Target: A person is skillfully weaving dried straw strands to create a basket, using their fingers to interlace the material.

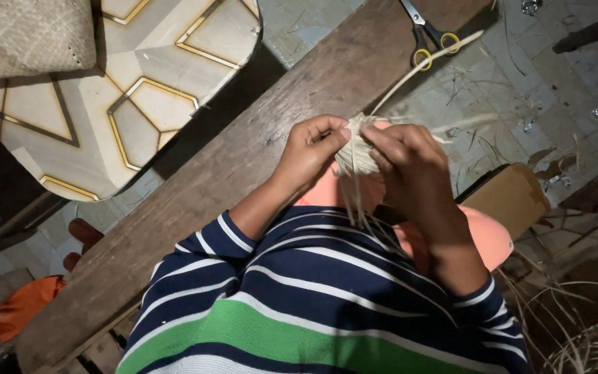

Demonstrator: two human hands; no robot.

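Near the middle of the frame, slightly above centre, both hands meet on a small bundle of pale straw-like fibre strands [356, 154]. The left hand [311, 154] is curled nearly closed, its thumb and fingertips pinching the bundle's left side. The right hand [410, 163] folds over the right side, its fingers bent down around the strands so that much of the bundle is hidden behind them. Loose ends trail down from the hands toward the striped sleeves [327, 291], and one long thin strip [417, 69] runs from the bundle up to the upper right.

The fibre looks very light, dry and flexible, likely to bend easily yet fray or split if pulled hard; single strands would slip loose, so the tight part of the bundle where the strands gather seems the best place to grip, as both hands do now.

Below the hands lies a long dark wooden plank [243, 159], running diagonally from lower left to upper right. At its top end lies a pair of scissors with yellow-ringed handles [427, 38], well apart from the hands. A woven mat [29, 34] fills the upper left corner, over a patterned surface [160, 104]. More loose dry strands [590, 339] lie at the lower right. Nothing stands between the hands and the bundle.
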